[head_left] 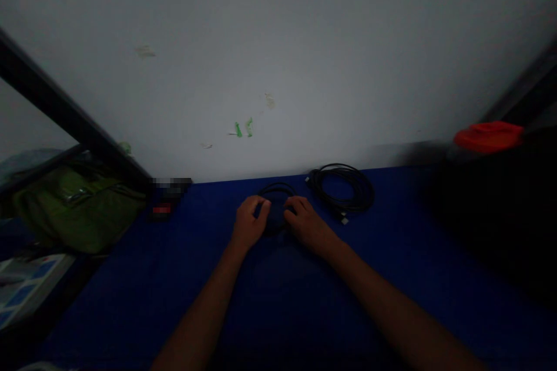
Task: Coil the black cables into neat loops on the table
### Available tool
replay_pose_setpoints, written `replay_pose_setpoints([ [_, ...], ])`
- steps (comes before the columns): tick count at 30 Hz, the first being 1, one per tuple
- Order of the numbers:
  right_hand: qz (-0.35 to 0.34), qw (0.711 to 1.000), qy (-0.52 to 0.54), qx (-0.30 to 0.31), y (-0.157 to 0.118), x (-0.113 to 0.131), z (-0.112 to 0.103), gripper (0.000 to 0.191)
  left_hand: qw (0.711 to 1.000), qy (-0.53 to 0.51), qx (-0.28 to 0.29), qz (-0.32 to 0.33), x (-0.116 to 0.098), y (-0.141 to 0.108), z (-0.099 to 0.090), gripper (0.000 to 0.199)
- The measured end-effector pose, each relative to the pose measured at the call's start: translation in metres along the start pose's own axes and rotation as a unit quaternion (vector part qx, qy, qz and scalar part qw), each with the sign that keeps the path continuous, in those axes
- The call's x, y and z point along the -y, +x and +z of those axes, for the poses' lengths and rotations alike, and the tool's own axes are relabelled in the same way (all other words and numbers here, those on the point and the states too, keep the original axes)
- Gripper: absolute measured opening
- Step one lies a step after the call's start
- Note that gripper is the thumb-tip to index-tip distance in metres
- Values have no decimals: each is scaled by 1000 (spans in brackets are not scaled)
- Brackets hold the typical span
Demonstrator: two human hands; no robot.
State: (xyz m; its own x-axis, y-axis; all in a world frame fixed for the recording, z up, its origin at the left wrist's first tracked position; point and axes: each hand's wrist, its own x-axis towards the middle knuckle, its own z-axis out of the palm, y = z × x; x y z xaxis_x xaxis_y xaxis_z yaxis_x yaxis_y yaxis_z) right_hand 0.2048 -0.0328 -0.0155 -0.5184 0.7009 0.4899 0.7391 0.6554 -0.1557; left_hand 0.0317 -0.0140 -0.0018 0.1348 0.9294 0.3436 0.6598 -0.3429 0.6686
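Grip, both hands: left hand (251, 221) bent at the left side of a looped black cable (278, 189), right hand (308, 226) bent at its right side; too dim to tell whether either closes on it. Looped black cable sits between the hands, over the blue surface (174, 278), near the wall (304, 58). Second cable coil (364, 190), connectors showing, lies just beside the right hand. Olive-green bag (82, 206) at far left.

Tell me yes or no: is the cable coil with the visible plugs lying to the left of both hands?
No, the cable coil lies on the blue surface, to the right of the right hand.
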Motion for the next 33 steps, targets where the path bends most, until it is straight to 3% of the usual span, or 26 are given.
replay_pose_setpoints([
  [3,5,1000,17,-5,-1,-3,1,17,983,61,170,39,-17,-7,-1,38],
  [7,57,996,47,-51,-4,-7,1,36,965,44,248,73,-23,-12,0,34],
  [10,119,985,64,-107,-7,-8,0,50,966,79,236,67,-14,-10,2,35],
  [13,135,980,80,-121,-8,-5,-4,36,968,151,201,6,-6,-8,5,35],
  [16,100,990,93,-37,-8,-2,-8,18,964,191,182,-40,-4,-6,7,36],
  [20,56,992,84,77,-10,0,-10,13,961,202,177,-64,-6,-5,7,34],
  [27,44,988,38,141,-10,5,-5,10,960,183,198,-73,-6,-3,5,27],
  [30,59,988,53,132,-10,4,-3,11,960,153,224,-75,-6,-3,4,24],
  [33,87,989,99,66,-10,1,-3,9,962,103,244,-69,-6,-4,5,24],
])
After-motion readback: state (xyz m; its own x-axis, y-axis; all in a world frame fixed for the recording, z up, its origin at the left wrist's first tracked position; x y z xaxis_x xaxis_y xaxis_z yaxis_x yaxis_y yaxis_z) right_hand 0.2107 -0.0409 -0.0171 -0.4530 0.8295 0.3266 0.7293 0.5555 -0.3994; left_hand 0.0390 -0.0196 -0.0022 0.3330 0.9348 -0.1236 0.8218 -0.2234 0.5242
